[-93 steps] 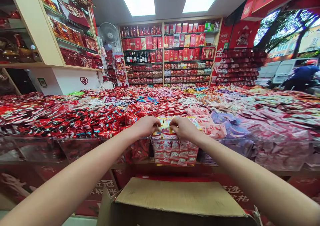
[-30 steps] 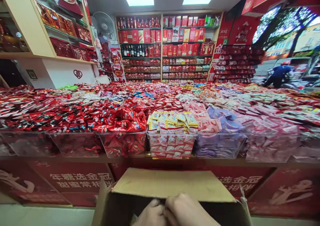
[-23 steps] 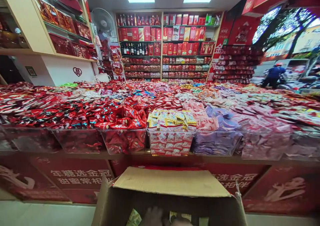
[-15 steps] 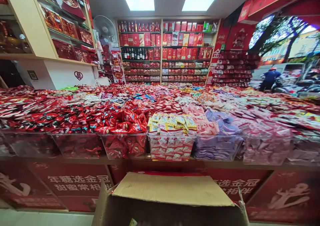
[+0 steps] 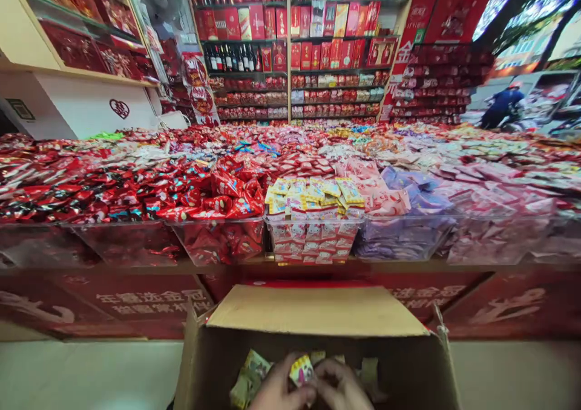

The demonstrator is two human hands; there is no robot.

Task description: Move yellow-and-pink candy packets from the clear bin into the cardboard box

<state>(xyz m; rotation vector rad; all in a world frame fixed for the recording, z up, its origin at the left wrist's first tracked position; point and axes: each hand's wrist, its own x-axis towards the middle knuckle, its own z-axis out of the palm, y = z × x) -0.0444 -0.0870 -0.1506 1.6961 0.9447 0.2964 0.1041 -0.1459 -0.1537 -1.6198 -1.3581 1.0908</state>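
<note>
Both my hands are down inside an open cardboard box [image 5: 318, 316] at the bottom of the view. My left hand [image 5: 275, 392] and my right hand [image 5: 345, 389] are closed together around small yellow and pink sweet packets [image 5: 302, 370]. More loose packets [image 5: 247, 377] lie in the box beside my left hand. Straight ahead, a clear bin [image 5: 313, 237] holds rows of pink-and-white packets topped with yellow packets [image 5: 313, 193].
A long counter carries clear bins heaped with red sweets [image 5: 213, 207] on the left and pink and purple sweets [image 5: 408, 204] on the right. Shelves of red boxes and bottles [image 5: 290, 41] line the back wall. A person in blue [image 5: 502, 104] is outside at the far right.
My hands left the yellow packets on the bin and dropped into the box, out of view half a second ago. They show again, closed on packets; the view has tilted down.
</note>
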